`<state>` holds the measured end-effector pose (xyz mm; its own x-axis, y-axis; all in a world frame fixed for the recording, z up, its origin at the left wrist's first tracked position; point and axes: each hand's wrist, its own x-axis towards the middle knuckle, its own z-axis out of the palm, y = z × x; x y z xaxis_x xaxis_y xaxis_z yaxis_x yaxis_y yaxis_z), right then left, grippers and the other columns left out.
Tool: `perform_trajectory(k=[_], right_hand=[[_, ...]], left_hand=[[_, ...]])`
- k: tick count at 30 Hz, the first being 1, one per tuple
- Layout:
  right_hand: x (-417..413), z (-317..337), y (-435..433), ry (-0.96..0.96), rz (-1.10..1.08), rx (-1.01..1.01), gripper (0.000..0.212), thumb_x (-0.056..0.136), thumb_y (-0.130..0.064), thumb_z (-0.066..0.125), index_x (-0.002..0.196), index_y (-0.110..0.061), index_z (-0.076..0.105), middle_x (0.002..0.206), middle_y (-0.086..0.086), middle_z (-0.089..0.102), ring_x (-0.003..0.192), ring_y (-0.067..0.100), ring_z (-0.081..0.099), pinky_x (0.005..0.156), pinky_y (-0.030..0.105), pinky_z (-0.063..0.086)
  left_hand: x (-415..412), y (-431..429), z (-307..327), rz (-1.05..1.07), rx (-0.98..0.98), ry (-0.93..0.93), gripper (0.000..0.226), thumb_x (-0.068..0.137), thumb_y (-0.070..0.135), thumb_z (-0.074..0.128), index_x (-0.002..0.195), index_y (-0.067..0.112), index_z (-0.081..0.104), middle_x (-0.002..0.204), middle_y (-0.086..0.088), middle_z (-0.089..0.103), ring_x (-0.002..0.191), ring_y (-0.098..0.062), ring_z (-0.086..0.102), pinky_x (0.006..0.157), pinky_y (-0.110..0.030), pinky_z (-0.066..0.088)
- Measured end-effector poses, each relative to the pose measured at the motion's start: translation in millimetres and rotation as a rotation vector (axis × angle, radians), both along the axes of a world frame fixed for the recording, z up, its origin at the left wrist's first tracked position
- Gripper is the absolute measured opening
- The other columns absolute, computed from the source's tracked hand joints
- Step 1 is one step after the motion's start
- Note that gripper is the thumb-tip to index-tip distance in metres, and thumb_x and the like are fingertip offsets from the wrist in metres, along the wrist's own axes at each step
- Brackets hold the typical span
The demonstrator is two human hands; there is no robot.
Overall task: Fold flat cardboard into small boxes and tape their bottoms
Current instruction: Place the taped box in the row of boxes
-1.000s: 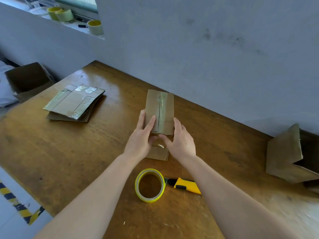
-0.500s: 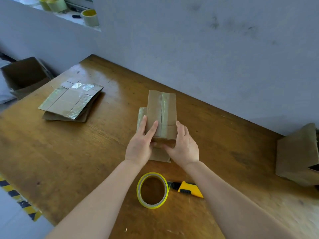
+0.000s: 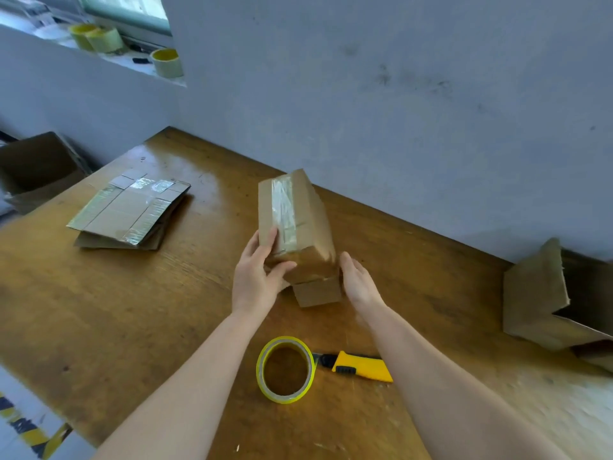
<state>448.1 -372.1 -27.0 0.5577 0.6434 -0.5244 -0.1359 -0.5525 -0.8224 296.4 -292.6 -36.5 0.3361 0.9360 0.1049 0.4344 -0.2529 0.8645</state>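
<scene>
Well, the flat cardboard pile (image 3: 129, 210) waits on the left of the table (image 3: 132, 310). In the middle, the left hand (image 3: 257, 277) grips the small box (image 3: 295, 224) by its near corner, tilted. Its bottom is taped (a shiny strip runs down the seam), so this one looks done. The right hand (image 3: 358, 283) is flat and open just beside it, holding nothing. Next, I think: set it aside, take a new flat piece.

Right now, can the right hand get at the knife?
Probably yes. The right hand is open and holds nothing, and the knife lies uncovered on the table, near that forearm, beside the tape.
</scene>
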Motion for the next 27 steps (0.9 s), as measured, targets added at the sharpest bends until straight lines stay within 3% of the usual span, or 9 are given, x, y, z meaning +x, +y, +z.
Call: perform_trajectory(k=[2, 5, 9, 12, 15, 17, 20, 23, 27], right_hand=[[0, 5, -2, 0.175, -0.079, -0.028, 0.055, 0.101, -0.053, 0.034, 0.139, -0.015, 0.049, 0.126, 0.006, 0.063, 0.121, 0.025, 0.054, 0.111, 0.042, 0.037], [2, 16, -6, 0.244, -0.156, 0.044, 0.043, 0.095, -0.045, 0.056, 0.117, -0.008, 0.06, 0.096, 0.007, 0.07, 0.097, 0.024, 0.066, 0.099, 0.045, 0.049], [-1, 33, -12, 0.288, -0.27, 0.208, 0.051, 0.077, -0.029, 0.081, 0.118, -0.007, 0.061, 0.103, 0.012, 0.071, 0.091, 0.026, 0.068, 0.078, 0.04, 0.056], [-4, 44, -16, 0.062, -0.24, 0.281, 0.066, 0.072, -0.024, 0.085, 0.129, -0.014, 0.052, 0.117, 0.002, 0.064, 0.106, 0.022, 0.061, 0.089, 0.035, 0.049], [-14, 60, -20, -0.341, -0.126, 0.278, 0.062, 0.076, -0.018, 0.082, 0.128, -0.021, 0.047, 0.115, -0.004, 0.059, 0.102, 0.015, 0.058, 0.072, 0.02, 0.045], [-22, 63, -20, -0.638, -0.015, 0.164, 0.059, 0.08, -0.021, 0.078, 0.129, -0.024, 0.046, 0.112, -0.006, 0.062, 0.098, 0.016, 0.06, 0.067, 0.024, 0.045], [-40, 62, -29, -0.992, 0.143, 0.06, 0.056, 0.085, -0.024, 0.071, 0.133, -0.027, 0.043, 0.11, -0.006, 0.066, 0.094, 0.018, 0.065, 0.068, 0.03, 0.051], [-47, 52, -33, -1.015, 0.282, 0.056, 0.049, 0.085, -0.024, 0.069, 0.129, -0.028, 0.046, 0.103, -0.006, 0.066, 0.09, 0.017, 0.065, 0.068, 0.031, 0.052], [-53, 53, -32, -0.807, 0.434, 0.094, 0.034, 0.088, -0.027, 0.06, 0.122, -0.03, 0.06, 0.096, -0.008, 0.069, 0.088, 0.012, 0.064, 0.072, 0.028, 0.053]], left_hand=[[-3, -1, 5, 0.042, -0.088, -0.115, 0.071, 0.081, 0.021, 0.074, 0.144, 0.027, 0.041, 0.147, 0.001, 0.042, 0.13, -0.014, 0.045, 0.108, -0.034, 0.041], [-11, -4, 7, 0.055, -0.225, -0.268, 0.07, 0.082, 0.019, 0.074, 0.143, 0.03, 0.042, 0.138, 0.006, 0.053, 0.12, -0.011, 0.055, 0.097, -0.034, 0.051], [-19, -11, 7, 0.046, -0.524, -0.527, 0.066, 0.086, 0.006, 0.067, 0.143, 0.026, 0.042, 0.124, 0.003, 0.061, 0.106, -0.014, 0.063, 0.075, -0.028, 0.057], [-20, -16, 5, -0.024, -0.618, -0.438, 0.056, 0.088, 0.004, 0.065, 0.138, 0.025, 0.049, 0.12, 0.003, 0.063, 0.1, -0.01, 0.061, 0.079, -0.032, 0.054], [-14, -22, 14, -0.047, -0.64, -0.288, 0.068, 0.081, -0.007, 0.062, 0.138, 0.027, 0.045, 0.122, 0.004, 0.061, 0.107, -0.014, 0.056, 0.09, -0.036, 0.048], [-5, -26, 23, -0.039, -0.618, -0.227, 0.084, 0.08, -0.006, 0.06, 0.15, 0.026, 0.027, 0.139, 0.006, 0.043, 0.122, -0.017, 0.047, 0.094, -0.033, 0.046], [0, -35, 43, -0.11, -0.538, -0.233, 0.065, 0.091, 0.009, 0.055, 0.148, 0.028, 0.031, 0.147, 0.007, 0.033, 0.13, -0.014, 0.036, 0.098, -0.03, 0.039], [5, -37, 51, -0.187, -0.681, -0.268, 0.043, 0.102, 0.026, 0.039, 0.144, 0.031, 0.04, 0.146, 0.002, 0.044, 0.122, -0.014, 0.044, 0.093, -0.031, 0.04], [6, -36, 51, -0.205, -0.672, -0.172, 0.047, 0.099, 0.049, 0.036, 0.141, 0.03, 0.044, 0.141, -0.002, 0.05, 0.122, -0.021, 0.05, 0.097, -0.04, 0.044]])
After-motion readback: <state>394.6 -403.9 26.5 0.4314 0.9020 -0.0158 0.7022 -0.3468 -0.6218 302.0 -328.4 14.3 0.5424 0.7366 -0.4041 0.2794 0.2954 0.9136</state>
